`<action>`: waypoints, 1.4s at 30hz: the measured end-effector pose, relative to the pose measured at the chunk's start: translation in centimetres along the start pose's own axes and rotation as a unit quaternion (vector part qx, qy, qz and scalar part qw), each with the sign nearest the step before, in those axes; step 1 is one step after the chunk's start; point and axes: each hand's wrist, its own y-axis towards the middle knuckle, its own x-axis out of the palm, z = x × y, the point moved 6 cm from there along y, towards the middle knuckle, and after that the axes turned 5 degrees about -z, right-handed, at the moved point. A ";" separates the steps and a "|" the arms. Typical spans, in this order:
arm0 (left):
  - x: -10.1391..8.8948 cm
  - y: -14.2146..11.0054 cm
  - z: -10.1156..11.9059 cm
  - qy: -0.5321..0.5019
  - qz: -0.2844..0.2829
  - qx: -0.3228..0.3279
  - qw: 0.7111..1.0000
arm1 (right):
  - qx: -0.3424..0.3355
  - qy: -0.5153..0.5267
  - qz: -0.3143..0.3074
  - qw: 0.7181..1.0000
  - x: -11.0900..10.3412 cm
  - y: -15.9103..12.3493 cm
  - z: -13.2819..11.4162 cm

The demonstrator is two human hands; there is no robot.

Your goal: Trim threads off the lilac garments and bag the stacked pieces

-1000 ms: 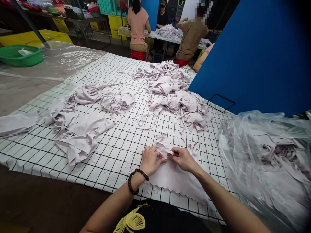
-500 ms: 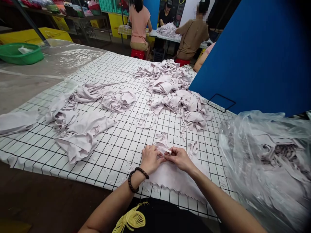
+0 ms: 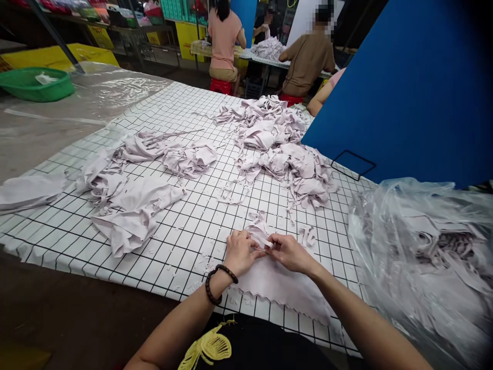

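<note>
A pale lilac fabric piece (image 3: 277, 285) lies at the near edge of the grid-patterned table cover (image 3: 185, 226), with a scalloped lower edge. My left hand (image 3: 239, 252), a dark bead bracelet on its wrist, is closed and pinches the bunched top of this piece. My right hand (image 3: 289, 252) is closed too, pinching a narrow strip (image 3: 263, 241) of the same fabric between the two hands. The hands almost touch.
Heaps of lilac fabric lie at left (image 3: 131, 205) and at the middle back (image 3: 281, 149). A clear plastic bag of fabric (image 3: 423, 246) sits on the right, below a blue board (image 3: 408, 87). A green basin (image 3: 34, 85) stands far left. People sit at a table behind.
Both hands stay pinched on the fabric with only slight finger shifts; the view has drifted a little.
</note>
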 end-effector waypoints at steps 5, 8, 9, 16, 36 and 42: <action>0.1 0.1 0.0 0.007 -0.005 -0.004 1.000 | 0.102 0.211 -0.050 0.971 0.9 1.2 1.8; 0.0 0.0 0.1 0.012 0.004 0.001 1.000 | 0.152 0.378 -0.088 0.909 1.2 2.2 2.1; -0.1 -0.1 0.1 0.011 0.008 0.003 1.000 | 0.150 0.416 -0.089 0.893 0.8 2.5 1.9; -0.2 -0.3 0.2 -0.004 0.025 0.007 1.000 | 0.102 0.472 0.003 0.876 -2.9 5.3 2.4; -2.3 -1.5 0.6 -0.056 0.034 0.037 0.997 | 0.154 -0.007 0.232 0.960 -8.7 20.6 -2.7; -8.5 0.2 -5.0 -0.136 0.214 -0.059 0.966 | 0.065 0.124 0.089 0.986 -2.1 17.4 -5.5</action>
